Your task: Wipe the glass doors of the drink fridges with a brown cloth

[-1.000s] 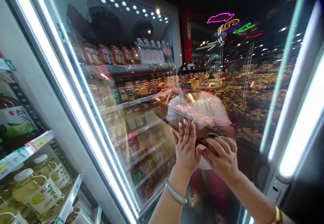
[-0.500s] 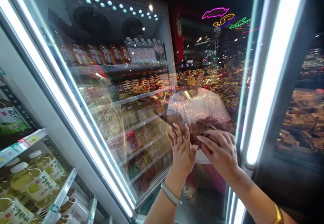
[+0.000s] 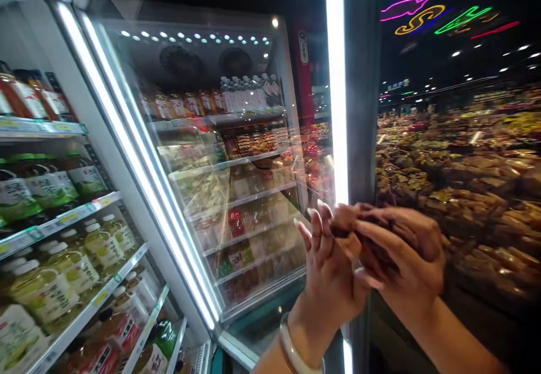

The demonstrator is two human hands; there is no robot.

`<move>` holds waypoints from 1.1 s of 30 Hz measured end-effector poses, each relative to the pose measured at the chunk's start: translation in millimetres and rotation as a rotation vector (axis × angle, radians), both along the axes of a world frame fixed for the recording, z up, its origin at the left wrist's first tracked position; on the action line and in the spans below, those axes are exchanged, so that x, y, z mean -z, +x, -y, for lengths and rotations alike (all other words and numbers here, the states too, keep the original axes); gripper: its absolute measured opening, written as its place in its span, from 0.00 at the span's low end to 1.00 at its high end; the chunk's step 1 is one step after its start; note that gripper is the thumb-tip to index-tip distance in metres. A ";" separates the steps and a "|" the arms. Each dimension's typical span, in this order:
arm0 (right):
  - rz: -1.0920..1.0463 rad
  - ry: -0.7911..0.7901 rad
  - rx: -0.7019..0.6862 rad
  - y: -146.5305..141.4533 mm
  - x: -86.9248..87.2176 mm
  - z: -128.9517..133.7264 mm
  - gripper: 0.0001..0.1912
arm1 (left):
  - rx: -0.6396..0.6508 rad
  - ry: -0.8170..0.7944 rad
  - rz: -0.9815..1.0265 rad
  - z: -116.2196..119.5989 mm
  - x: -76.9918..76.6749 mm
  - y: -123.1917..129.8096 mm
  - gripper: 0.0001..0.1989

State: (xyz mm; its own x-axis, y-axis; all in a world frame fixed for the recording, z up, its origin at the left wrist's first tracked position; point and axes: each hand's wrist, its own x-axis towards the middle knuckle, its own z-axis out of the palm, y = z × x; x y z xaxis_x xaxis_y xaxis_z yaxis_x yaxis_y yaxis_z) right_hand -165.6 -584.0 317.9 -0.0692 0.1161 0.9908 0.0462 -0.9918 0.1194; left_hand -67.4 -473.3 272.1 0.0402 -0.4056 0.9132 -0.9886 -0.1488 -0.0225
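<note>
My left hand (image 3: 333, 275), with a pale bangle (image 3: 291, 343) at the wrist and a ring on a finger, is raised with its fingers stretched upward. It stands in front of the glass and the bright light strip (image 3: 337, 98) of a cooler door. My right hand (image 3: 412, 255) is close beside it, fingers curled round a crumpled dark brown thing whose kind I cannot make out. The thing's near end reaches the left fingers. Whether the left fingers touch it or the glass, I cannot tell.
On the left, cooler shelves (image 3: 80, 213) hold bottles of pale yellow drink (image 3: 57, 286) and green-labelled bottles (image 3: 38, 191). More shelved goods show in and through the glass (image 3: 253, 199). Wrapped goods (image 3: 473, 194) fill the right side, blurred, under neon signs (image 3: 462, 19).
The view has swung right and levelled, so the door's light strip now stands upright behind my hands. Both hands sit farther right in view. The brown thing in my right hand shows more plainly.
</note>
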 end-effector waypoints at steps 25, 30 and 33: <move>0.031 0.607 -0.810 -2.3 -22.9 -14.6 0.11 | -0.349 0.095 -0.058 -23.2 -49.3 -74.2 0.45; 0.086 0.357 -0.645 -7.3 -104.2 -28.1 0.09 | -0.402 0.105 -0.010 -54.6 -108.7 -87.1 0.44; 0.129 0.260 -0.690 -5.4 -175.7 -36.2 0.08 | -0.411 0.079 0.021 -72.0 -164.0 -101.2 0.43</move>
State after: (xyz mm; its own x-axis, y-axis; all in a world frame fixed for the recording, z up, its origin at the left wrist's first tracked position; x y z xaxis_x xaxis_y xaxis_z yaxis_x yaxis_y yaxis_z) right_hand -171.0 -547.8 493.7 -0.1592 -0.2332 0.9593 0.6696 -0.7396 -0.0687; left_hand -168.6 -401.2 436.1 0.1948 -0.4285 0.8823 -0.8463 -0.5282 -0.0696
